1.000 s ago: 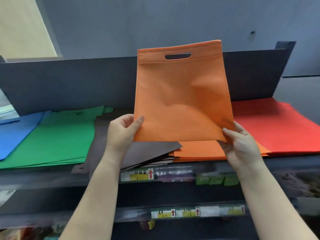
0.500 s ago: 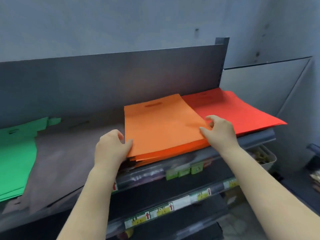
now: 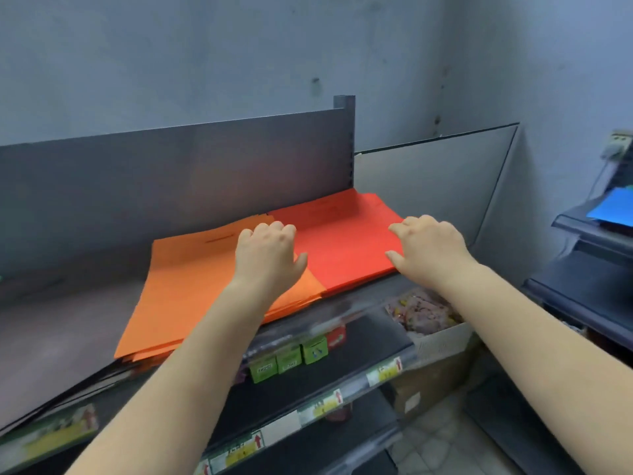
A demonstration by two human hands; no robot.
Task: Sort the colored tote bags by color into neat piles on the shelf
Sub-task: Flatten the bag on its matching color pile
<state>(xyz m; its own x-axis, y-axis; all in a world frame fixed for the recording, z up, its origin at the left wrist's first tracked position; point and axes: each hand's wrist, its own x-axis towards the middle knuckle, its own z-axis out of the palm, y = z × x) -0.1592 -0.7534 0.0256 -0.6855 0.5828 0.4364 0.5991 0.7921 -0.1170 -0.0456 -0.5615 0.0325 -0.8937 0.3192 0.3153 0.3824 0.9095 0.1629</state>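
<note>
Flanking the red pile (image 3: 346, 241), your left hand (image 3: 269, 257) and right hand (image 3: 430, 250) rested with fingers loosely curled, pinching nothing, apparently to square it beside the orange pile (image 3: 191, 286) on the shelf (image 3: 363, 303).

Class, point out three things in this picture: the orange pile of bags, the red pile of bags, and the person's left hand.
orange pile (image 3: 191, 279), head view, bare top bag.
red pile (image 3: 346, 245), head view, top sheet between the hands.
left hand (image 3: 269, 255), head view, back of hand.

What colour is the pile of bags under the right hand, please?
Red, seen clearly in the head view, beside the orange pile.
</note>
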